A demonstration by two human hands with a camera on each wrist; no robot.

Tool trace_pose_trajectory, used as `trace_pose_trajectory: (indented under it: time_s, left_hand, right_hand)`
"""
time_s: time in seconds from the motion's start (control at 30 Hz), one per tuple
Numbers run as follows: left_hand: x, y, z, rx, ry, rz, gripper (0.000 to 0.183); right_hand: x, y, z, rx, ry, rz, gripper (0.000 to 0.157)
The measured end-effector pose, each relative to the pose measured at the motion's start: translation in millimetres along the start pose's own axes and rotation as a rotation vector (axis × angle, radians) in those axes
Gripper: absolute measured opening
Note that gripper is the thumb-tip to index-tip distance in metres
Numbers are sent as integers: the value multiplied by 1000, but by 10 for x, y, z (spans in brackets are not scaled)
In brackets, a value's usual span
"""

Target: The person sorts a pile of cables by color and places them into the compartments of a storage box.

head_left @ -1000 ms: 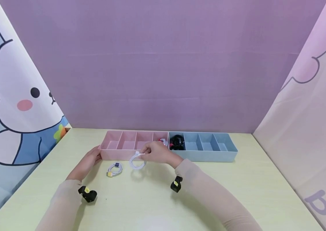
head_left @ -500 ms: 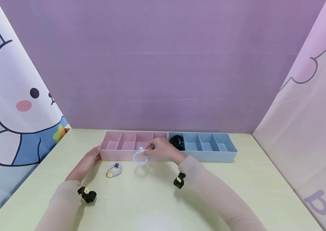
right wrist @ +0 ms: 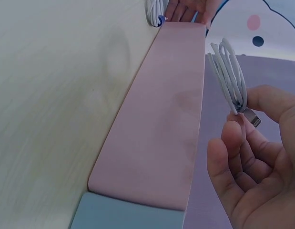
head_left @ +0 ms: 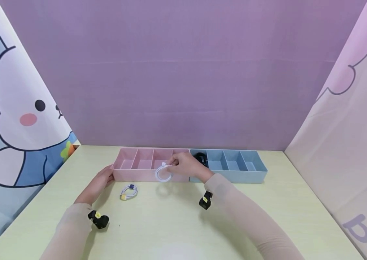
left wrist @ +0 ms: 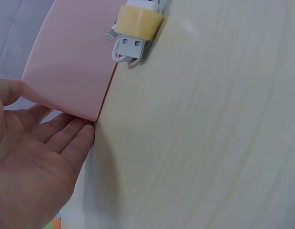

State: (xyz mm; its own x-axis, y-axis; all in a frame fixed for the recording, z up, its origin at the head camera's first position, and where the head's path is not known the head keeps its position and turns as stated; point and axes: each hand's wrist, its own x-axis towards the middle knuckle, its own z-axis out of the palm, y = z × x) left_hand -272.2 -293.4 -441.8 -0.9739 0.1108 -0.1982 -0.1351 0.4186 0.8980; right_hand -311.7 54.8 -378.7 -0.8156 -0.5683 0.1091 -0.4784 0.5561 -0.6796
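My right hand pinches a coiled white charging cable between thumb and fingertips, its small metal plug poking out beside the thumb. In the head view the coil hangs in front of the pink divided box, overlapping its front wall. My left hand rests against that box's left end, fingers extended along the end wall and thumb at the rim. A second coiled white cable lies on the table before the box; the left wrist view shows its yellow strap and USB plug.
A blue divided box stands end to end with the pink one. Its leftmost compartment holds a black coiled cable, partly hidden by my right hand. A purple backdrop rises behind the table, with printed cloths on both sides.
My right hand has moved right and slightly up and away with the white cable, from left of the third pink compartment to in front of it. The left hand has stayed at the box end.
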Motion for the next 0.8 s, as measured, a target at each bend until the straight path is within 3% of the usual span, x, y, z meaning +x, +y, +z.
trace_pose_trajectory:
  time_s: [0.6,0.8]
  left_hand:
    - [27,-20,-4,2,4,-9,73]
    - [19,-21,-6,-1,4,-9,73]
  right_hand:
    - [-8,106,-196,25,38,90,12]
    - [2,154,-249,12,60,84,14]
